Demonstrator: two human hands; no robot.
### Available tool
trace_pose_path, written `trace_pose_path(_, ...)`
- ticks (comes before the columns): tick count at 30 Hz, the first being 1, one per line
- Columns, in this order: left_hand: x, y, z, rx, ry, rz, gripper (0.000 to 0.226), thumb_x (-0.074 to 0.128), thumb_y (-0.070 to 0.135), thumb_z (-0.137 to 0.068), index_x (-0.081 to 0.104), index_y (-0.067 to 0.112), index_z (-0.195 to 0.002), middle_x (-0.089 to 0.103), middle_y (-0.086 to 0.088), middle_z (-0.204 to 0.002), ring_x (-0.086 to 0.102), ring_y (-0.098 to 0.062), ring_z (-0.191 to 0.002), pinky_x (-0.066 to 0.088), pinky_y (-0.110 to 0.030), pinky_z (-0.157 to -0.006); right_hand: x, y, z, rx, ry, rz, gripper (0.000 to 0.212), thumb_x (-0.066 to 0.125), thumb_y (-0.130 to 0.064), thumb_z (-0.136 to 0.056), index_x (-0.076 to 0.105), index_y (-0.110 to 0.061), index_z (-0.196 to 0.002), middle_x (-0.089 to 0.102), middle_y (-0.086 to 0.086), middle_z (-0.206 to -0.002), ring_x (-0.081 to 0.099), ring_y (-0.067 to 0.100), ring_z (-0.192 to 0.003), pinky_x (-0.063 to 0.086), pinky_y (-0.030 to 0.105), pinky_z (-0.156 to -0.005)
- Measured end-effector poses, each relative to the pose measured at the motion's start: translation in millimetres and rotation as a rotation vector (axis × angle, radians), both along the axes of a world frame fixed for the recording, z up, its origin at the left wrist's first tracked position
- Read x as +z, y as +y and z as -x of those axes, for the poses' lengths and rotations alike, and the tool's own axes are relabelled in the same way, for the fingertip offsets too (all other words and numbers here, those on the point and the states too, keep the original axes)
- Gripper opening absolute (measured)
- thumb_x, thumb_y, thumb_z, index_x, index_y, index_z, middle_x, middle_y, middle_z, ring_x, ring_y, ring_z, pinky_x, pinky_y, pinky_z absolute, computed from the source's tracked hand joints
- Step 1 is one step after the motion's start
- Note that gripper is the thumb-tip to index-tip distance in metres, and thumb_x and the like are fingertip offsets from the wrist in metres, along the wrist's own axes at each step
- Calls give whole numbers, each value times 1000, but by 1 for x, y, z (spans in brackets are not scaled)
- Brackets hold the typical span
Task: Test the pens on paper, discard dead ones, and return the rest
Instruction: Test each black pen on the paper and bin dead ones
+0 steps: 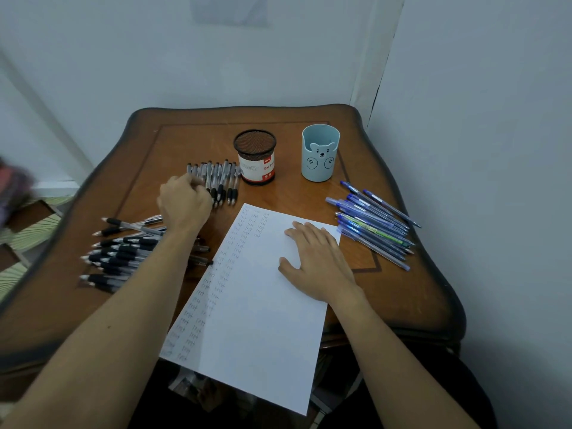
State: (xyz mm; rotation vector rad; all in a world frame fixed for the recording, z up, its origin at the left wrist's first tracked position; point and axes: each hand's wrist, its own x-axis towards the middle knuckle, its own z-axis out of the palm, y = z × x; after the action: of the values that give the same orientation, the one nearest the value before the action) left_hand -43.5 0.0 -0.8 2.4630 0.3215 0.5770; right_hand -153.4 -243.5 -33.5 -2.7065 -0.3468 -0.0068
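A white sheet of paper (253, 305) with columns of small test scribbles along its left side lies on the wooden table (402, 298). My right hand (318, 261) rests flat on the sheet's upper right part, fingers spread. My left hand (184, 201) is blurred at the left end of a row of black-grip pens (224, 181), its fingers curled on one pen there. A second pile of black-grip pens (123, 252) lies at the left, partly under my left forearm. A pile of blue pens (374, 224) lies to the right of the paper.
A black mesh pen cup (255, 157) with a red-and-white label and a light blue bear cup (320, 153) stand at the back of the table. Walls close in behind and on the right. The sheet's lower end overhangs the table's front edge.
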Motion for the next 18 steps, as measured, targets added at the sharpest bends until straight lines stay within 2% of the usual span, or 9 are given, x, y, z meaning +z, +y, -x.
trace_pose_path(2, 2, 10, 7, 67, 58, -122, 23, 53, 13, -91, 70, 15, -105, 66, -11, -114, 52, -33, -115, 35, -50, -104, 0, 0, 1, 1, -4, -4, 61, 44, -51, -98, 33, -25, -152, 23, -5, -164, 13, 12, -152, 0, 33, -121)
trace_pose_path(6, 9, 28, 17, 163, 412, -341, 38, 53, 25, -95, 59, 11, -130, 51, -19, -142, 37, -42, -135, 26, -55, -112, 0, 0, 1, 2, 0, 2, 61, 44, -52, -98, 33, -25, -152, 24, -5, -163, 13, 13, -152, 1, 34, -122)
trace_pose_path(7, 10, 31, 19, 171, 470, -364, 39, 53, 28, -96, 58, 8, -130, 49, -20, -143, 36, -43, -136, 26, -55, -113, 0, 0, 1, 1, -1, 1, 61, 44, -52, -98, 33, -25, -152, 24, -5, -163, 14, 12, -152, 1, 34, -122)
trace_pose_path(9, 9, 38, 18, 171, 541, -359, 32, 55, 33, -98, 60, 5, -114, 54, -21, -137, 39, -42, -134, 29, -55, -112, 0, 0, 1, 1, -1, -7, 60, 45, -52, -98, 34, -25, -151, 25, -5, -163, 15, 13, -152, 1, 34, -122)
trace_pose_path(11, 6, 44, 16, 155, 579, -318, 28, 62, 33, -96, 56, 6, -98, 61, -21, -123, 49, -40, -124, 37, -53, -109, -1, 0, 1, 0, -3, -10, 60, 45, -51, -98, 34, -25, -151, 25, -5, -163, 15, 13, -151, 2, 34, -122)
trace_pose_path(14, 2, 50, 15, 167, 555, -289, 26, 69, 30, -91, 60, 5, -95, 67, -18, -104, 60, -37, -104, 48, -51, -98, -1, 1, 0, -1, -4, -11, 60, 45, -52, -98, 35, -25, -151, 26, -5, -163, 16, 12, -151, 3, 35, -123)
trace_pose_path(18, 0, 53, 18, 171, 446, -315, 18, 63, 24, -96, 66, 8, -105, 68, -19, -107, 59, -39, -108, 44, -50, -100, -1, 0, 0, -2, -1, -4, 60, 44, -52, -98, 34, -26, -151, 25, -6, -163, 16, 12, -151, 4, 36, -123)
